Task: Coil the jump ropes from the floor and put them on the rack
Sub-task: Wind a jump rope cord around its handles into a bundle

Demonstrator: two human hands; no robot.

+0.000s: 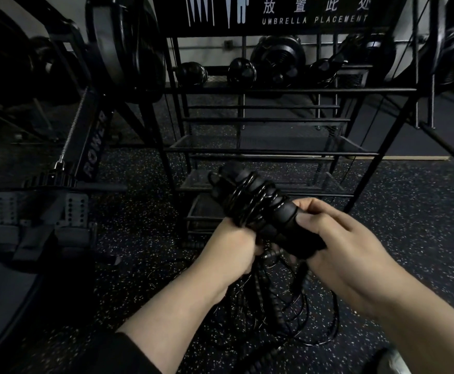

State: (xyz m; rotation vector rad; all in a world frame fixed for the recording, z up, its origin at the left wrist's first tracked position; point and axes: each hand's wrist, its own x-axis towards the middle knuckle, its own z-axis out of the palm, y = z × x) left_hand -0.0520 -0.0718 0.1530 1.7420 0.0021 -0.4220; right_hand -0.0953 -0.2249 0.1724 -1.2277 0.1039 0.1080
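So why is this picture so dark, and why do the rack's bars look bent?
Head view: the room is dim, so the black jump rope blends into the dark floor, while the left hand and right hand stand out pale. The wide-angle lens bows the rack posts outward toward the edges. Corners fall darker, and faint glints show on the rope's wraps.

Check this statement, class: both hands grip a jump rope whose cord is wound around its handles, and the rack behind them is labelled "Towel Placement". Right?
Not quite. The head view shows the rack's sign reading "Umbrella Placement". The rest stands: left hand and right hand grip the jump rope, cord wound around its handles.
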